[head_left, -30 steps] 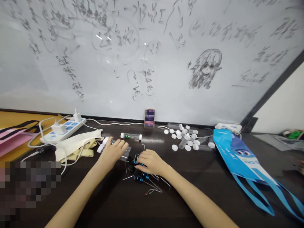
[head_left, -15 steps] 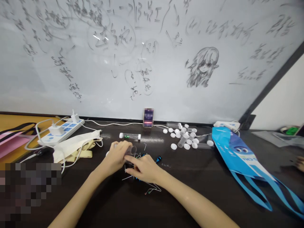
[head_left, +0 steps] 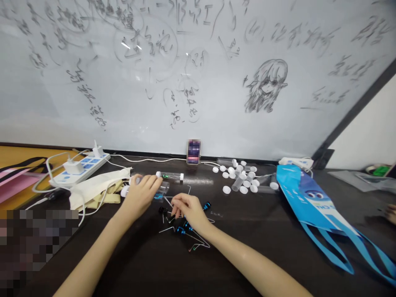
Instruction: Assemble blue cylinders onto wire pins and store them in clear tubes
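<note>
My left hand (head_left: 140, 194) is closed around a clear plastic tube (head_left: 166, 187) that lies low over the dark table. Something blue shows inside the tube near my fingertips, and a white cap (head_left: 125, 191) sticks out on the left. My right hand (head_left: 187, 206) is just right of the tube's end, fingers curled together and pointing down-left; what they hold, if anything, is hidden. Below it lie several small blue-and-black pieces (head_left: 181, 230) with thin bent metal wires. Behind my left hand lies a capped clear tube (head_left: 172, 176) with a green piece inside.
Several white caps (head_left: 227, 189) and clear tubes (head_left: 239, 182) lie in a heap at back right. A blue bag (head_left: 291, 185) is at the right, a power strip (head_left: 86, 168) and cream cloth bag (head_left: 95, 184) at the left. A phone (head_left: 194, 152) leans against the whiteboard (head_left: 213, 115).
My left hand has moved left and slightly up with the tube, which now lies flatter. My right hand has come away from the tube's mouth, and its fingers have curled in.
</note>
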A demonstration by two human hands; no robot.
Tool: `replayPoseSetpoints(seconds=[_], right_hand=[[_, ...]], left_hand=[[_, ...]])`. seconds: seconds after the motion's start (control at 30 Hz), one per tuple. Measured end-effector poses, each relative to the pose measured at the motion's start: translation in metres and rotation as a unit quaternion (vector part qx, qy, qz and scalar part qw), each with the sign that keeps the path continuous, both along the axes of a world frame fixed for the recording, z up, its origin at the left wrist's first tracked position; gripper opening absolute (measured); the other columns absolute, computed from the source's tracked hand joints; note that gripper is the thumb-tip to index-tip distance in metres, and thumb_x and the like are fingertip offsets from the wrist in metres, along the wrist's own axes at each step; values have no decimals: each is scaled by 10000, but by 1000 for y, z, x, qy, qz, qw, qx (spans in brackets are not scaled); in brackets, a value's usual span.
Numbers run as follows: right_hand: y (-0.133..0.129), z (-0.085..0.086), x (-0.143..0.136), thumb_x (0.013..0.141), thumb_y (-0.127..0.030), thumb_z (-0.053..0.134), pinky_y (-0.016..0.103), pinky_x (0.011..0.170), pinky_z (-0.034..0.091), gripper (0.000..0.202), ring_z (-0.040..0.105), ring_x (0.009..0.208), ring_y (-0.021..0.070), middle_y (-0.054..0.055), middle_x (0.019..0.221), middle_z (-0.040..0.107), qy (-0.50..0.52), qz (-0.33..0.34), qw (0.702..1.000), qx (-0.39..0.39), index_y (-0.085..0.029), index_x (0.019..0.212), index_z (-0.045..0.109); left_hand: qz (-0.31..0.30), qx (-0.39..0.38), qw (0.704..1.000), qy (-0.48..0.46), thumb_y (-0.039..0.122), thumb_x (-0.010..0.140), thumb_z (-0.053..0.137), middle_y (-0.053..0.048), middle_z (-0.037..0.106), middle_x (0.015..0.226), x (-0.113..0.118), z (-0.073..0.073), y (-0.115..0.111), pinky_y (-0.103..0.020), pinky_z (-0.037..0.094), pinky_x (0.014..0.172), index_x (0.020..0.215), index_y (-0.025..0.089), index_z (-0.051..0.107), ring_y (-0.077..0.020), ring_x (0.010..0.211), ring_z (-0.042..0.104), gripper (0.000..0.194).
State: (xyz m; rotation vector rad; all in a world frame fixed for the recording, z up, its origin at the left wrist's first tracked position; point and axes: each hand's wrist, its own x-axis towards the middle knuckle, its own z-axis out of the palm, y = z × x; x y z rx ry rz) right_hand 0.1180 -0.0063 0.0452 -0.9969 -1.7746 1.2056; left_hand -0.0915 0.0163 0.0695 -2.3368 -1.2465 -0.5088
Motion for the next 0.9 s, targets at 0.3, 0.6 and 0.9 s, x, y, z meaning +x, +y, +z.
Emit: replayPoseSetpoints(seconds=[0.3,0.6,0.9], right_hand=[[20,3,22,891,-139,529,217,640,473,242,618,594,132,-5,639,680,-136,-8,988,70,-157,734,713],[26,25,36,884,-365,627,240,607,421,195,580,515,142,-47,501,599,-236,-9,967,100,-220,947,743],[42,29,7,763,-387,752,349,868,465,737,571,1093,244,120,1239,587,-192,-55,964,177,-191,1392,424]], left_hand=[[-48,-37,998,-10,-63,824,378,-95,664,1112,3,-6,3,-614,209,1098,1137,251,599,-291,1173,539,495],[-42,-130,952,-274,-34,717,457,-83,674,1075,-23,-17,18,-640,264,1048,1094,255,622,-310,1085,591,503],[-104,-192,745,-631,279,791,590,-51,628,974,14,-25,21,-366,521,847,1165,195,480,-232,997,653,399]])
